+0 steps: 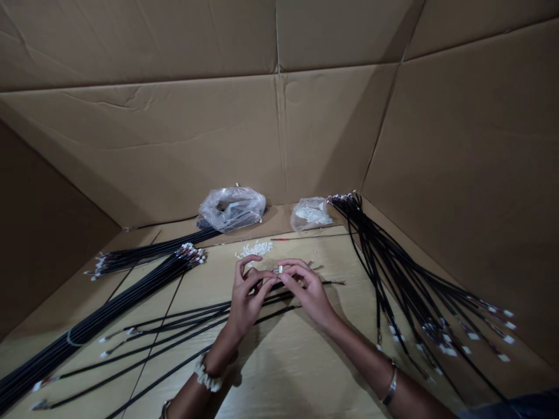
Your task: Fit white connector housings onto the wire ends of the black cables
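At the middle of the table my two hands meet fingertip to fingertip. A small white connector shows between the fingers of my right hand, which are closed on it. My left hand pinches at the same spot, its thumb and index finger together; thin wires seem to lie there, too small to make out well. Several black cables with bare wire ends and white connectors run under and beside my hands. Just behind my left hand lies a pile of small white connectors.
A tied bundle of black cables lies at left, another behind it. Black cables fan out at right. Two plastic bags and a thin red tool lie at the back. Cardboard walls enclose the table.
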`<state>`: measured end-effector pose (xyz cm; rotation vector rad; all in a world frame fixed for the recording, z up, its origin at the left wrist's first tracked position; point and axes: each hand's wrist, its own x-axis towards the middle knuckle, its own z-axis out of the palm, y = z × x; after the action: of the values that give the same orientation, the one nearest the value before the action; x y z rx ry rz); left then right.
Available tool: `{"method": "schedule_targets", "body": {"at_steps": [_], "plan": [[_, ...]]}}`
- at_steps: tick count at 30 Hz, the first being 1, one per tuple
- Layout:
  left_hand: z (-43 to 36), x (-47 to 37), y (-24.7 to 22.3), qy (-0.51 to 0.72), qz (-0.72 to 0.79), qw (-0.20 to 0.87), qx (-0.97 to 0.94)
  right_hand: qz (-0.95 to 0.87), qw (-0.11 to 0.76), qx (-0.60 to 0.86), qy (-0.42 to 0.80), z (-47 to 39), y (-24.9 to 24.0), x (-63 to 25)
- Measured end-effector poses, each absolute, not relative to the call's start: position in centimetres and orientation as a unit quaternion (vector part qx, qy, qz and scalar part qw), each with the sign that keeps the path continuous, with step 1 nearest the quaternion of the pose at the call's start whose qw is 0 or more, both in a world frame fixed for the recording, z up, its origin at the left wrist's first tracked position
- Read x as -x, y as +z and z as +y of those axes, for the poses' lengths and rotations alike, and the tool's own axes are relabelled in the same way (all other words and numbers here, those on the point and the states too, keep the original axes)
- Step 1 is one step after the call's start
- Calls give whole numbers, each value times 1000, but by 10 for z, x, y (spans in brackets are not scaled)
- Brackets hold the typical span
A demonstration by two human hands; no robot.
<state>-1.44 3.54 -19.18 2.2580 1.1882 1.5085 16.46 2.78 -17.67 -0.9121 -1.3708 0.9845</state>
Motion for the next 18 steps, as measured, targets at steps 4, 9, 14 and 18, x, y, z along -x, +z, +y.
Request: {"method": "schedule_targets", "body": {"at_steps": [4, 9, 14, 18], "plan": [[34, 14, -190, 505, 393, 84, -764, -559, 564, 398, 459, 31, -177, -167], [31, 11, -189, 504, 378, 75, -773, -540, 546, 401, 500, 34, -175, -170], [25, 9, -182, 502, 370, 59, -779, -529, 527, 384, 544, 36, -172, -175], [20, 6, -175, 501, 369, 35, -782, -528, 514, 369, 566, 36, -168, -178]]}}
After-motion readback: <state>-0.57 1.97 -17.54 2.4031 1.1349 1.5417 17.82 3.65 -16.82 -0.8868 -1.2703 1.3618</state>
